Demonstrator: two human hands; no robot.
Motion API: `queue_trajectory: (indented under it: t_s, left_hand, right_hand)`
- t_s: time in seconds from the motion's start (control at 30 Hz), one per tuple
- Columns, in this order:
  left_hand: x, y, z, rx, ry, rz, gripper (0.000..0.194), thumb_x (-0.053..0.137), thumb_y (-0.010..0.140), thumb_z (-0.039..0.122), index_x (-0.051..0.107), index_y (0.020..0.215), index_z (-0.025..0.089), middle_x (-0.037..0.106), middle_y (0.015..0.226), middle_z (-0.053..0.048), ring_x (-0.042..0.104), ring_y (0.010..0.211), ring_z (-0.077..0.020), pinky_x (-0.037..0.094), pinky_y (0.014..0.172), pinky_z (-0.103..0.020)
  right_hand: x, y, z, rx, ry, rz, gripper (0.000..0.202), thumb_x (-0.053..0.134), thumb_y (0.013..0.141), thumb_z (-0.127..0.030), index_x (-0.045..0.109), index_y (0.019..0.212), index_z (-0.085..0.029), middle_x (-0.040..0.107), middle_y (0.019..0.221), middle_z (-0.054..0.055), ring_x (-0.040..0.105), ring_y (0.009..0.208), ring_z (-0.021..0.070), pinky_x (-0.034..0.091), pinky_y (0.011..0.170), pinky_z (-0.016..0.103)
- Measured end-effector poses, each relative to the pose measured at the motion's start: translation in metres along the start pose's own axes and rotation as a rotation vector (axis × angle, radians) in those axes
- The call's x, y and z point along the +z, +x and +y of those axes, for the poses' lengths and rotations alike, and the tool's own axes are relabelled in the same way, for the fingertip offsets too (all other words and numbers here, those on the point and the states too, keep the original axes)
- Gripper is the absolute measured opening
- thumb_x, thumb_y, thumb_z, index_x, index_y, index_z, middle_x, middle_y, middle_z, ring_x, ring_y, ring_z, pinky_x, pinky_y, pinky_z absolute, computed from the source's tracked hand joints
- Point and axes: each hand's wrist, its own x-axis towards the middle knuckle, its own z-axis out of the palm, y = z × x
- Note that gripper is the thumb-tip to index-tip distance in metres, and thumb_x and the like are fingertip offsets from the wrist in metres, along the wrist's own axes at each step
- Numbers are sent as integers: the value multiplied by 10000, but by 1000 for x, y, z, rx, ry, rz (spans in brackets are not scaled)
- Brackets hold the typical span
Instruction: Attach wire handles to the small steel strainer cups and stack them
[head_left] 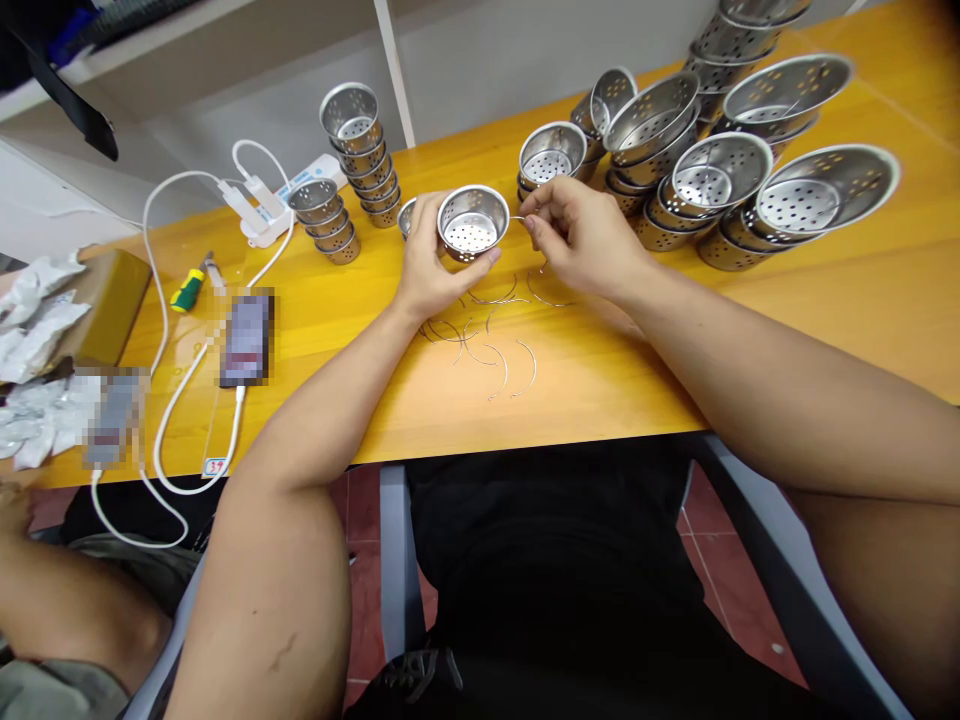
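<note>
**Holey metal cup [472,222] in one hand, skinny wire [517,217] in the other**

The cup sits up off the table [420,420], mouth tipped toward the camera, with the left hand [427,268] curled around its side, fingers behind and thumb along the lower front. The right hand [585,235] has thumb and forefinger pinched on the wire, other fingers folded in. Wire tip is right by the rim; can't tell if it's touching.

It's crowded around there. Loose curved wires [534,368] are scattered just in front, thin shiny arcs, and the left forearm covers some tabletop. Another cup [406,216] is mostly hidden behind the left hand. Nested cup stacks [705,185] pack the right side, all shiny metal with round punched holes, some mouths looking oval. Two more stacks [364,165] are on the left.

Further left: a white power strip [266,220], white cables [161,420] looping around a phone [247,340], a green-and-yellow screwdriver [189,288], then crinkly white bags [41,310] by a cardboard box [124,300]. Tabletop is smooth, glossy yellow-orange with wood-like grain. Someone else's arm [75,590] shows bottom left.
</note>
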Motion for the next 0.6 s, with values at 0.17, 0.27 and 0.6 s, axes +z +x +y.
queue_trajectory:
  t_s: [0.17,0.27,0.6]
  left_hand:
    - [4,-1,-41,35,-86,-5,1065,732,896,1108,521,1602,339,728,1489,-116,799,1408,-342,615,1305,-587]
    - [-1,-1,-52,25,-70,-55,1033,701,933,1089,525,1605,326,750,1500,-136,798,1425,-355,599,1337,-600]
    - [-2,-6,-54,81,-115,-130,954,693,1013,993,476,1682,350,756,1543,-128,800,1446,-352,622,1326,-606]
  right_hand:
    - [-1,0,-3,6,25,13,711,424,1252,-838,621,1680,-305,850,1185,146,697,998,388,598,971,566]
    - [-2,0,-4,3,13,7,749,478,1224,-883,633,1680,-309,854,1197,152,713,1012,402,601,964,572]
    - [4,-5,-14,21,84,-62,775,392,1223,-943,668,1605,-327,867,1126,127,797,1027,403,645,934,565]
